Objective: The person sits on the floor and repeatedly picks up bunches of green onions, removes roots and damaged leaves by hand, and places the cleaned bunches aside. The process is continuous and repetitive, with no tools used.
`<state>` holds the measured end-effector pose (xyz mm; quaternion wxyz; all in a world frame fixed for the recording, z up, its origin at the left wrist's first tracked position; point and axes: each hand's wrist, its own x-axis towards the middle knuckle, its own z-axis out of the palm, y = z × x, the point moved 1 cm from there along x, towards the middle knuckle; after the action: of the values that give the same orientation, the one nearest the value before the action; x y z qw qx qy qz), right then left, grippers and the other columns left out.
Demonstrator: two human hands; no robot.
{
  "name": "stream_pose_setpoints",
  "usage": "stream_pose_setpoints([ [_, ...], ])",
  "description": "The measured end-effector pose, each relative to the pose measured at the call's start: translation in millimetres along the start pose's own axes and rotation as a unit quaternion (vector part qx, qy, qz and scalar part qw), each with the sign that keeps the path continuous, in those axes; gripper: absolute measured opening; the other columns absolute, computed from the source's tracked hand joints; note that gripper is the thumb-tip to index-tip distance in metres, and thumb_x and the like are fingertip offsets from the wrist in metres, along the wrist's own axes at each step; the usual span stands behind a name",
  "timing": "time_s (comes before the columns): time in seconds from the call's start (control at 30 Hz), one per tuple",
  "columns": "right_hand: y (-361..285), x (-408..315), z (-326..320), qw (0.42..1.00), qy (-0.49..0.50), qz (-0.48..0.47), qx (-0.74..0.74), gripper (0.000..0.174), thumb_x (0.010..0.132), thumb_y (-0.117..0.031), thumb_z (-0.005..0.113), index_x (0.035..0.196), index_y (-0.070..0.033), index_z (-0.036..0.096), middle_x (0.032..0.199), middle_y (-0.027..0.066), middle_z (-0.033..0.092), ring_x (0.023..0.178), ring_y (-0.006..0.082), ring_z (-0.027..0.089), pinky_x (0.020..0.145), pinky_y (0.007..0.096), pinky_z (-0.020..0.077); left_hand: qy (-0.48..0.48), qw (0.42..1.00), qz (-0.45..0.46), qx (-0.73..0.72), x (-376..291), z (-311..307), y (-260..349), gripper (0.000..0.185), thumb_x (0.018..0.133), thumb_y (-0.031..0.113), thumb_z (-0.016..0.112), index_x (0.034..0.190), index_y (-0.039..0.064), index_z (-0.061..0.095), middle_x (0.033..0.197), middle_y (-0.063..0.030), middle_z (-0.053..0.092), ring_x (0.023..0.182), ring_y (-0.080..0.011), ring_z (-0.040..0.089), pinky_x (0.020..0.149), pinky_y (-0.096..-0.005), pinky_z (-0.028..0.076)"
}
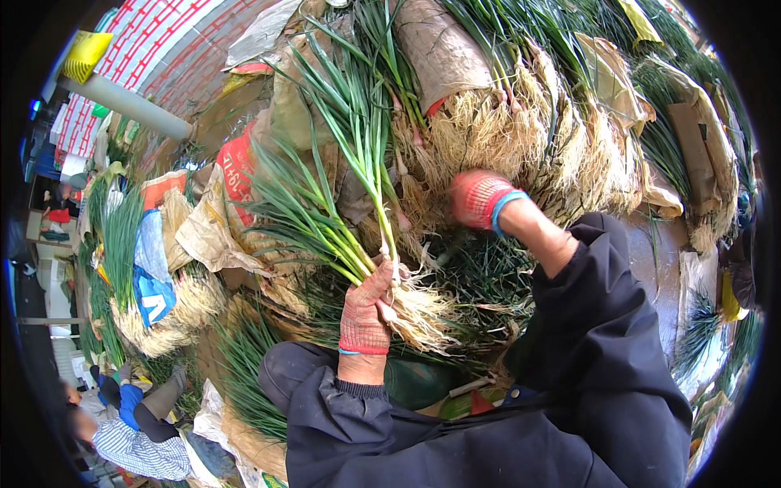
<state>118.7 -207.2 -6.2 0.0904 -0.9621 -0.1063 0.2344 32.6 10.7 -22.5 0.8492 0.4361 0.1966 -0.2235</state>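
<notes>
My left hand (367, 308), in a worn red and cream knit glove, grips a bunch of green garlic or similar allium plants (357, 259) near their bulbs. The pale, tangled roots (427, 308) hang out to the right of it, while the long green leaves fan up and left. My right hand (479, 198), gloved alike with a blue cuff, is blurred beside the roots of a large heap of the same plants (525, 128). Its fingers are curled or hidden, and I cannot tell whether they hold anything. Loose green leaf trimmings (482, 274) lie between my knees.
A brown sack (442, 49) lies over part of the heap. To the left are a red printed sack (235, 171) and another rooted bundle (165, 311) with a blue wrapper. A person (140, 442) sits at lower left. A grey post (134, 107) stands at upper left.
</notes>
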Motion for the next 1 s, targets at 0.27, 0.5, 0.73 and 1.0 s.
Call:
stream_pose_setpoints([
  [0.27, -25, 13, 22, 0.655, -0.099, -0.110, 0.741, 0.031, 0.088, -0.032, 0.070, 0.092, -0.001, 0.067, 0.073, 0.0026, 0.064, 0.055, 0.0098, 0.057, 0.052, 0.0248, 0.0499, -0.004, 1.000, -0.028, -0.002, -1, 2, -12, 0.030, 0.090, 0.023, 0.068, 0.108, -0.001, 0.061, 0.086, -0.0080, 0.064, 0.074, -0.0155, 0.061, 0.065, -0.0264, 0.051],
  [0.5, -52, 5, 36, 0.919, 0.112, -0.094, 0.365, 0.042, 0.077, -0.043, 0.074, 0.078, -0.001, 0.066, 0.061, 0.0138, 0.061, 0.055, 0.0249, 0.060, 0.058, 0.0386, 0.0481, 0.079, 0.987, 0.002, 0.139, 10, -2, -16, 0.023, 0.081, 0.014, 0.076, 0.098, 0.004, 0.065, 0.081, -0.0059, 0.066, 0.066, -0.0129, 0.061, 0.058, -0.0239, 0.047],
  [0.73, -36, 8, 20, 0.897, 0.189, -0.009, 0.399, 0.044, 0.083, -0.045, 0.068, 0.090, -0.001, 0.070, 0.065, 0.0139, 0.064, 0.059, 0.0247, 0.062, 0.063, 0.0380, 0.0510, 0.033, 0.996, 0.062, 0.046, 5, 1, -12, 0.015, 0.084, 0.009, 0.071, 0.097, 0.002, 0.066, 0.090, -0.0085, 0.068, 0.081, -0.0174, 0.065, 0.071, -0.0282, 0.052],
  [1.0, -51, 18, 38, 0.795, 0.134, -0.002, 0.591, 0.033, 0.082, -0.028, 0.071, 0.087, 0.004, 0.067, 0.075, 0.0128, 0.066, 0.060, 0.0175, 0.064, 0.057, 0.0331, 0.0512, 0.148, 0.967, 0.070, 0.197, 11, 7, -21, 0.020, 0.078, 0.005, 0.075, 0.096, 0.001, 0.069, 0.077, -0.0012, 0.065, 0.058, -0.0084, 0.054, 0.052, -0.0216, 0.040],
])
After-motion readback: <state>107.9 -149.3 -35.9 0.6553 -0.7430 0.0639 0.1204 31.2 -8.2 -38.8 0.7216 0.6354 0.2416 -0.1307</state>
